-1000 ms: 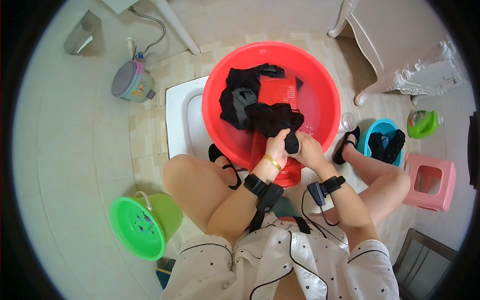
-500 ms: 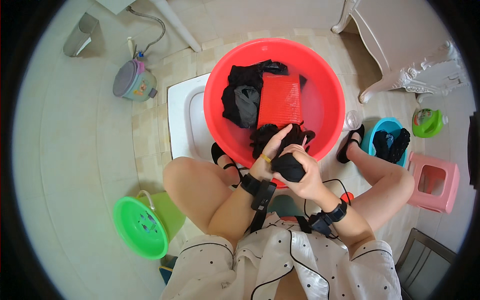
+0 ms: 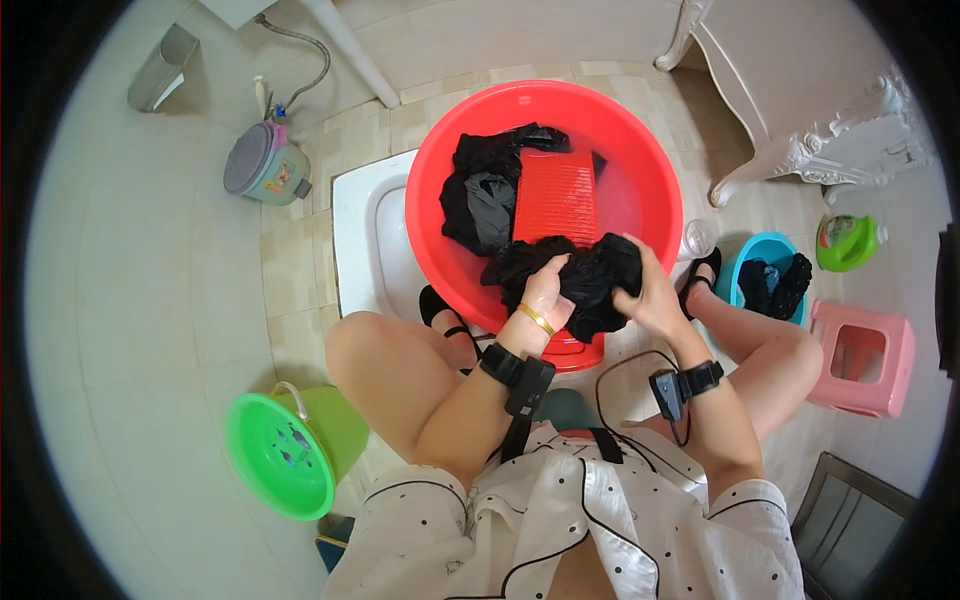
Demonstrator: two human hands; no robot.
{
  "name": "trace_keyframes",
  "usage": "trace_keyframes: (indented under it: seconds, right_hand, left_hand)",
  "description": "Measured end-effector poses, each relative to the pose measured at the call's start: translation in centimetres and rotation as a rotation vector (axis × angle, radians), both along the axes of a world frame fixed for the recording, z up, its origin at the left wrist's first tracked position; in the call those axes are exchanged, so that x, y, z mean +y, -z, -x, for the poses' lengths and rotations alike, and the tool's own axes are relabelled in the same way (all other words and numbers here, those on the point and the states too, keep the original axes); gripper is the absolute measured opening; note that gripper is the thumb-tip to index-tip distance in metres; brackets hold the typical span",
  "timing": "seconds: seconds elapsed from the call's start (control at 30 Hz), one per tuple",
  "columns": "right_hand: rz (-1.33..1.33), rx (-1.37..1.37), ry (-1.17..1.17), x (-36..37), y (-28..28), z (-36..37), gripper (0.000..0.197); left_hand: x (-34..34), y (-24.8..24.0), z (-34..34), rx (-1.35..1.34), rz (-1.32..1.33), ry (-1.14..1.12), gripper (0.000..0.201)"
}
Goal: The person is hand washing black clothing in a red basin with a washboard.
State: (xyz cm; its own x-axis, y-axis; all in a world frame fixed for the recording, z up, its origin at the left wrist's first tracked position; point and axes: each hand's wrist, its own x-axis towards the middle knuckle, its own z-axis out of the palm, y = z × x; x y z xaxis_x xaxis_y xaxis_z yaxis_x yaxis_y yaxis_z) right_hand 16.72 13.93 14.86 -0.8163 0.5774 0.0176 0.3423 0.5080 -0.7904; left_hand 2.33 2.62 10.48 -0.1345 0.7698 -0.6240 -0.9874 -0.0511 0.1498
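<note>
Between my two hands is a bunched black garment (image 3: 600,280), held over the near part of a large red basin (image 3: 648,200). My left hand (image 3: 547,293) has its fingers closed on the garment's left side. My right hand (image 3: 655,298) grips the right side, thumb toward me and fingers behind the cloth. Under the garment's far edge lies the ridged red washboard (image 3: 556,200), tilted in cloudy water. More wet black and grey clothing (image 3: 488,205) rests in the basin, left of the board. What kind of garment I hold cannot be made out.
A white squat toilet (image 3: 352,235) lies partly under the basin's left side. To the left stands a green bucket (image 3: 245,440). On the right are a blue basin (image 3: 737,275) with dark clothes, a pink stool (image 3: 895,355), a green detergent bottle (image 3: 850,243) and a glass jar (image 3: 698,238).
The tight black bundle squeezed between my hands is now looser and spread wider. My right hand has moved to the right and away from my left, which has turned slightly.
</note>
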Motion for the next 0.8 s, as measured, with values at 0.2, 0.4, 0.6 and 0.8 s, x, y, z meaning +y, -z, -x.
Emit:
trace_keyframes:
  seconds: [0.2,0.4,0.6,0.8]
  right_hand:
    - [-0.568,-0.118,-0.015,-4.1,-1.1,1.6,0.118]
    - [-0.085,-0.221,-0.074,-3.3,1.1,2.8,0.046]
    - [-0.072,0.235,-0.156,-5.1,-3.0,1.8,0.029]
    - [-0.048,0.265,-0.144,-5.6,-4.5,1.3,0.029]
  left_hand:
    - [0.2,0.0,-0.6,-0.007,-0.012,0.027,0.032]
    - [0.0,2.8,-0.1,0.083,0.093,-0.009,0.028]
    - [-0.4,-2.0,1.1,-0.171,-0.15,0.104,0.058]
    - [-0.5,-2.7,1.6,-0.231,-0.166,0.156,0.064]
